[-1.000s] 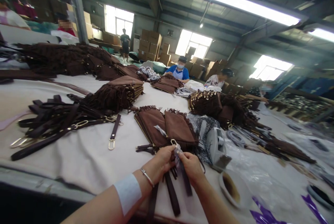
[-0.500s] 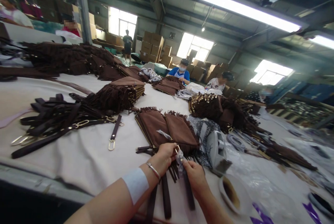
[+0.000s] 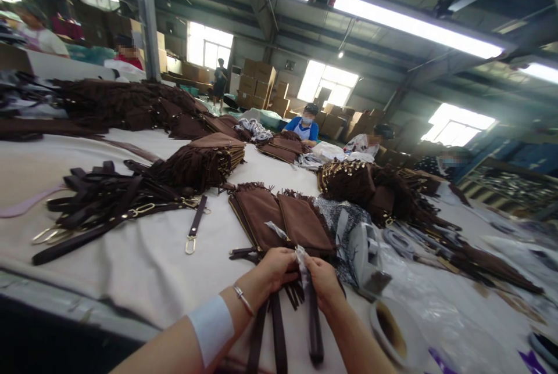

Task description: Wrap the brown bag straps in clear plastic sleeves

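My left hand (image 3: 278, 269) and my right hand (image 3: 325, 282) meet at the near edge of the brown fringed pouches (image 3: 305, 223). Both are closed on the upper end of a dark brown wrist strap (image 3: 314, 327), where clear plastic wrap (image 3: 300, 258) covers the metal clasp. The strap's loop hangs down below my right fingers. Two more dark straps (image 3: 278, 333) lie under my left wrist. A small wrapped piece (image 3: 276, 229) rests on the pouches. To the left lies a short strap with a gold clasp (image 3: 190, 244).
A heap of dark straps (image 3: 100, 200) lies left, with stacked fringed pouches (image 3: 204, 159) behind. On the right stand a tape dispenser (image 3: 368, 258), a large roll (image 3: 392, 327) and plastic bags (image 3: 444, 304). More pouches (image 3: 361, 188) are piled beyond. A co-worker in blue (image 3: 300, 124) sits across the table.
My left hand has shifted onto the wrapped end, and the gold ring seen at its fingertips is now covered. My hands are closer together. The view has shifted slightly.
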Available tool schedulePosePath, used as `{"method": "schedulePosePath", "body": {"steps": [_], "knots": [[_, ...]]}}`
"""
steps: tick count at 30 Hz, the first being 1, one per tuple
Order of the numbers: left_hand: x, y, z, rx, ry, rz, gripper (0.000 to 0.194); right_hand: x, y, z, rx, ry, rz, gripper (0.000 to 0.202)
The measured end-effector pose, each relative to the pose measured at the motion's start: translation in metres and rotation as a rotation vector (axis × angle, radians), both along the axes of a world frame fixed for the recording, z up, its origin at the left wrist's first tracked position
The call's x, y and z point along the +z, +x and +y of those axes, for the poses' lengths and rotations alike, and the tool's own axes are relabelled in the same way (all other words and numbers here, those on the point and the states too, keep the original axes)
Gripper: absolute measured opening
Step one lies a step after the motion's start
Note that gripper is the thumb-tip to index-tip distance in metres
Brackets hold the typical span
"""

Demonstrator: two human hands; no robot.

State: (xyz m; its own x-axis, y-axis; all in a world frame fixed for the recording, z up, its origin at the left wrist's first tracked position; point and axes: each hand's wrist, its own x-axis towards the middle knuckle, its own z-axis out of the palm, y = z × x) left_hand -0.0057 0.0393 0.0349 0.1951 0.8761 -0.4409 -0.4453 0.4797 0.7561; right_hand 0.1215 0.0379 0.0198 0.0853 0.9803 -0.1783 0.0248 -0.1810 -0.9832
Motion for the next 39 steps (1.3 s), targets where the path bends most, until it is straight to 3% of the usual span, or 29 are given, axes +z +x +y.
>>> {"method": "schedulePosePath", "body": {"steps": [6,12,16,21,24,26,28,31,35,39], "knots": [[-0.008,-0.005,0.0,0.076,0.151,0.26,0.015,0.005,0.002,-0.009,0.04,-0.056,0.062,0.048],[-0.015,-0.018,-0.003,0.211,0.705,0.774,0.016,0.003,0.006,-0.024,0.179,-0.117,-0.033,0.049],[-0.015,-0.02,-0.002,0.183,0.63,0.822,0.016,-0.005,0.012,-0.029,0.197,-0.099,-0.082,0.05],[-0.007,-0.03,0.006,-0.034,0.446,0.44,0.01,-0.004,0.016,-0.033,0.186,-0.109,0.003,0.048],[-0.004,-0.04,0.011,-0.178,0.416,0.323,0.03,0.0,0.015,-0.034,0.176,-0.113,0.025,0.047],[-0.003,-0.045,0.015,-0.258,0.469,0.376,0.033,0.002,0.013,-0.035,0.181,-0.095,0.025,0.046],[-0.001,-0.049,0.017,-0.3,0.583,0.552,0.028,0.004,0.013,-0.036,0.201,-0.065,-0.002,0.044],[0.004,-0.053,0.019,-0.288,0.693,0.77,0.022,0.004,0.017,-0.037,0.216,-0.037,-0.064,0.042],[0.009,-0.057,0.018,-0.175,0.677,0.868,0.009,0.003,0.024,-0.041,0.202,-0.04,-0.074,0.043],[0.008,-0.053,0.017,-0.152,0.62,0.885,0.007,0.005,0.023,-0.045,0.205,-0.066,-0.041,0.044]]}}
